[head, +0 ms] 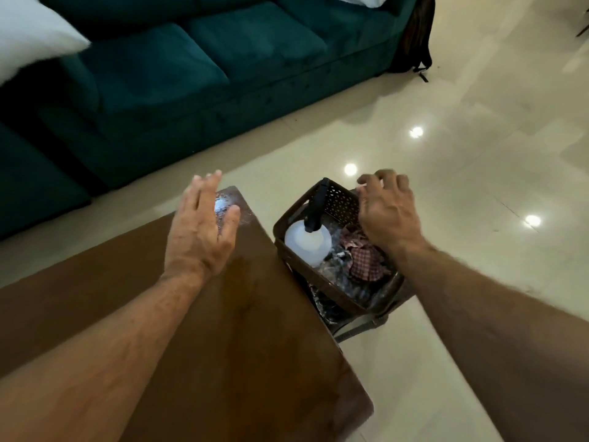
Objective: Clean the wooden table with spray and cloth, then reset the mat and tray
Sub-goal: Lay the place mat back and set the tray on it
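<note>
Head view: brown basket (338, 199) sat on a stool just beside the wooden table (242, 330) edge; a careless reach risked tipping it. Spray bottle (307, 242) and checked cloth (363, 260) lay inside. Right hand (387, 212) hovered above, fingers loosely curled, grasping nothing; left hand (199, 224) flat, fingers released, over the table

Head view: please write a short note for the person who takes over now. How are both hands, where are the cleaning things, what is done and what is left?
Left hand: open, fingers spread, above the brown wooden table, holding nothing.
Right hand: fingers loosely curled above the dark brown perforated plastic basket, no grip on anything.
The white spray bottle with black nozzle and the red checked cloth lie in the basket, beside the table's edge.
Done: cannot tell; the far corner of the table looks shiny, maybe wet.
Left: the mat and the tray are not in view; they remain to be reset.
</note>
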